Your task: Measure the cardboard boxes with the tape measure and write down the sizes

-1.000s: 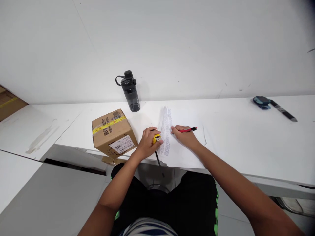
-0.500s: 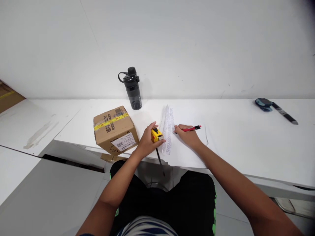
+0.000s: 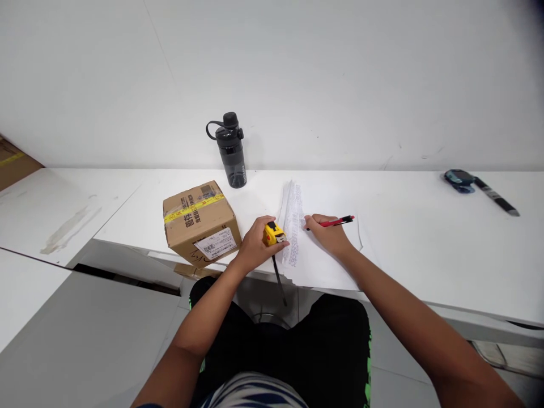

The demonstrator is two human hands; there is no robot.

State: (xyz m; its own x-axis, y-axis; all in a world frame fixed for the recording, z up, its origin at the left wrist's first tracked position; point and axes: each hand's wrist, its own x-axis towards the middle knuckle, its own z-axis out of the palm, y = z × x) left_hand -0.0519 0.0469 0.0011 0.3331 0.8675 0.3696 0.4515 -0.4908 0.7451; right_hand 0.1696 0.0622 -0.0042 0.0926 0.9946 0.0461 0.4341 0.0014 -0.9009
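Observation:
My left hand (image 3: 255, 245) is closed around a small yellow tape measure (image 3: 272, 233) at the near edge of the white table (image 3: 416, 243); a dark strap hangs from it below the edge. My right hand (image 3: 329, 235) pinches a red pen (image 3: 335, 221) with its tip on a sheet of paper (image 3: 317, 255). A strip of written marks (image 3: 294, 222) runs down the paper between the two hands. A taped cardboard box (image 3: 199, 222) with a shipping label stands just left of my left hand.
A dark water bottle (image 3: 232, 149) stands upright behind the box near the wall. A blue-grey gadget (image 3: 461, 179) and a black pen (image 3: 497, 197) lie at the far right. Another cardboard box (image 3: 12, 161) shows at the left edge. A lower grey surface lies left of the table.
My left hand has turned slightly, so more of the yellow tape measure shows. The pen hand has stayed on the paper. The camera has shifted a little.

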